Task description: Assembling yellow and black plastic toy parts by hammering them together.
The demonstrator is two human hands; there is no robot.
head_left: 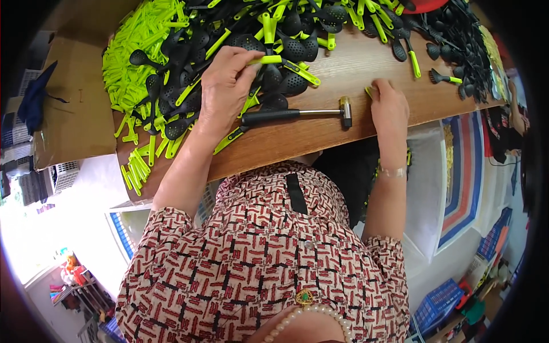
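Observation:
My left hand (226,86) pinches a lime-green plastic handle (270,59) between thumb and fingertips, over a pile of black slotted spoons (294,83). Farther right, my right hand (390,107) rests at the table's near side with its fingers curled. A sliver of a lime-green piece (369,91) shows at its fingertips; the rest is hidden by the hand. Between my hands lies a small mallet (271,116), its black grip to the left and its metal-and-black head to the right.
Loose lime-green handles (134,57) are heaped at the table's left. Several black utensil heads (454,48) cover the far right. A single green-handled utensil (414,63) lies apart on the wooden tabletop (349,68). A cardboard box (74,103) stands beyond the left edge.

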